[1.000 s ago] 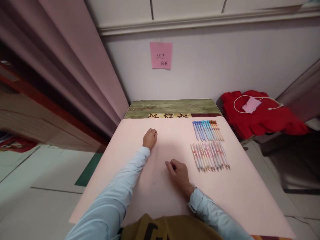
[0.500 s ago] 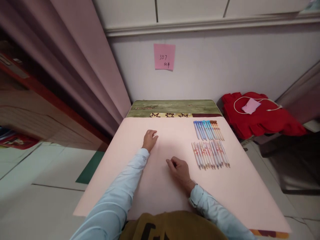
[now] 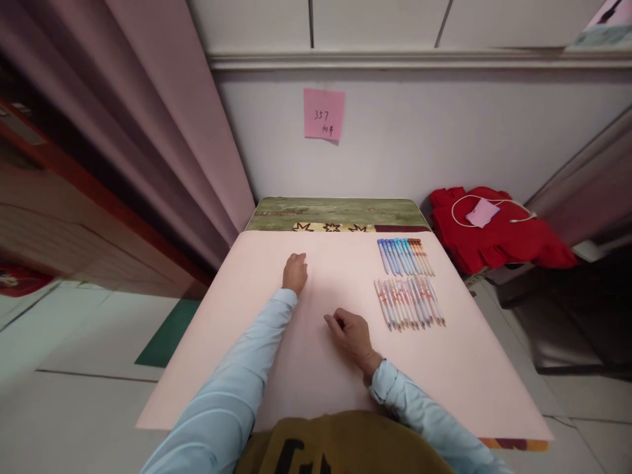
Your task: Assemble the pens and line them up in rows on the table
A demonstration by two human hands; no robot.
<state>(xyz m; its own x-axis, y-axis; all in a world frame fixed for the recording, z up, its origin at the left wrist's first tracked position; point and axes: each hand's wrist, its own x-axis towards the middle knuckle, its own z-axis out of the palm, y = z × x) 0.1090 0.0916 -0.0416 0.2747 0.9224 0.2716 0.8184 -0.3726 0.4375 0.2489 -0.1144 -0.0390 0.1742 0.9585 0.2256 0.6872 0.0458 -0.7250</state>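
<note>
My left hand (image 3: 295, 273) rests on the pink table cover (image 3: 237, 316), left of centre. Its fingers are loosely bent, with a small gap between thumb and forefinger, and no object shows in it. Closer to me, my right hand (image 3: 351, 334) is curled into a loose fist on the cover, thumb sticking out, with nothing visible inside. To its right lies a row of pens with clear, red-patterned barrels (image 3: 409, 303), tips toward me. Beyond them is a second row of blue, light-blue and brown-capped pens (image 3: 402, 255). Neither hand touches the pens.
A green wood-patterned tabletop (image 3: 340, 210) shows behind the cover. On the wall hangs a pink note (image 3: 324, 115) with handwriting. Red cloth (image 3: 498, 243) with a white cord and a pink paper (image 3: 482, 212) lies at the right. A purple curtain (image 3: 187, 112) hangs at the left.
My left hand has turned slightly, its thumb now closer to its fingers. The view has shifted a little, so the pens and red cloth appear farther left. The right hand keeps its pose.
</note>
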